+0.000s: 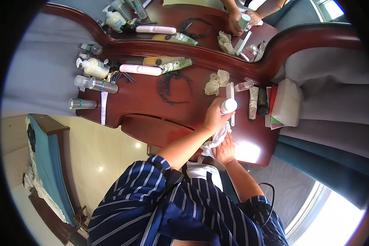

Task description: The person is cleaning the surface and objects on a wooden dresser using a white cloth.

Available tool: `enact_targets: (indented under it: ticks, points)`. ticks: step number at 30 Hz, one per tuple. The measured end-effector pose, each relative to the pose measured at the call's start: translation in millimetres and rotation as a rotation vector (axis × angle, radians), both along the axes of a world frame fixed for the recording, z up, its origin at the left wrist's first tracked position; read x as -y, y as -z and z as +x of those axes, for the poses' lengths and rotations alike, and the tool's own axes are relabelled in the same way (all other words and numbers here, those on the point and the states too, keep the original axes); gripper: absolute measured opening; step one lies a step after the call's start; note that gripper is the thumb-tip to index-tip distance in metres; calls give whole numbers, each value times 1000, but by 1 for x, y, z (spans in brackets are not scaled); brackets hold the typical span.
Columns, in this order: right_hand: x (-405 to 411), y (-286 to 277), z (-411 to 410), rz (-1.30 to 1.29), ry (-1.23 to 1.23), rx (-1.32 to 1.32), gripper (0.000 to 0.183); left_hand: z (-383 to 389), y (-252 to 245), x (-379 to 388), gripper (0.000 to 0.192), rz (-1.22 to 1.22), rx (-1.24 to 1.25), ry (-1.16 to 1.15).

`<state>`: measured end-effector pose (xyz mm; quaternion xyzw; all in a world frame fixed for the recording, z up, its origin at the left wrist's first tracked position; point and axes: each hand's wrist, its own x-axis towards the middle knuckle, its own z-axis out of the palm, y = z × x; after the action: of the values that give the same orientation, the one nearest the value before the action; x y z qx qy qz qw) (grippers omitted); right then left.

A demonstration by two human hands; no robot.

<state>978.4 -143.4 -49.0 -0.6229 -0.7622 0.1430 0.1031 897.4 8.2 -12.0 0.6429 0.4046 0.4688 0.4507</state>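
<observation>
My left hand (215, 115) is wrapped around a small bottle with a white cap (229, 105), lifted above the tabletop. A crumpled white tissue or cloth (219, 137) lies on the dark red wooden dressing table (147, 107), close below the bottle. My right hand (226, 150) presses the tissue to the surface near the front edge, fingers stretched forward; its thumb side is partly covered by the tissue. Just beyond my left hand lies a white comb (230, 89), its middle hidden behind the bottle and hand.
Scrunched pale fabric (216, 82), a small pink bottle (244, 86) and a tube (253, 102) lie near the comb. A black braided headband (164, 86) and pink case (140, 69) lie leftward. Bottles, including a pump bottle (95, 68), crowd the left end. A mirror (209, 18) stands behind.
</observation>
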Motion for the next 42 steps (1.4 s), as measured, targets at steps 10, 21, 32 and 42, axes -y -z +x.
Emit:
enact_targets:
  ticks: [10, 21, 32, 42]
  points:
    - [2, 5, 2, 7, -11, -13, 52, 10, 17, -15, 41, -61, -21, 108]
    - [-4, -10, 0, -97, -132, 137, 58, -76, 6, 0, 44, 214, -261, 23]
    - [-102, -22, -61, -217, -493, 278, 55, -176, 4, -60, 30, 298, -809, -76]
    - [-109, -17, -69, -117, -395, 143, 48, -149, -8, -70, 37, 300, -675, 185]
